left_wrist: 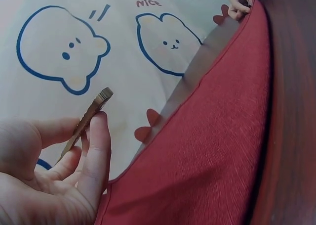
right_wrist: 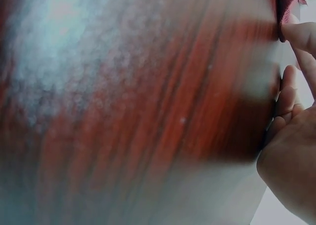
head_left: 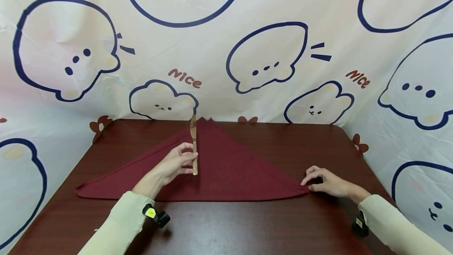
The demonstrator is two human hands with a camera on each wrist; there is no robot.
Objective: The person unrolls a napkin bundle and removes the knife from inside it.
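A dark red cloth napkin [head_left: 226,168] lies folded in a wide triangle, its long edge toward me and its peak at the back. Over the middle of it, my left hand [head_left: 173,163] holds a gold-coloured table knife [head_left: 193,131] by its patterned handle, between thumb and fingers. The blade points up and away in the head view. At the napkin's right corner, my right hand [head_left: 329,183] pinches the cloth tip between thumb and fingertips. The right wrist view shows only a small bit of that cloth [right_wrist: 287,5] at its upper right edge.
The napkin is on a dark brown wooden table [head_left: 247,227] with a glossy surface. A pale curtain [head_left: 212,50] printed with cartoon outlines hangs behind the table and along both sides.
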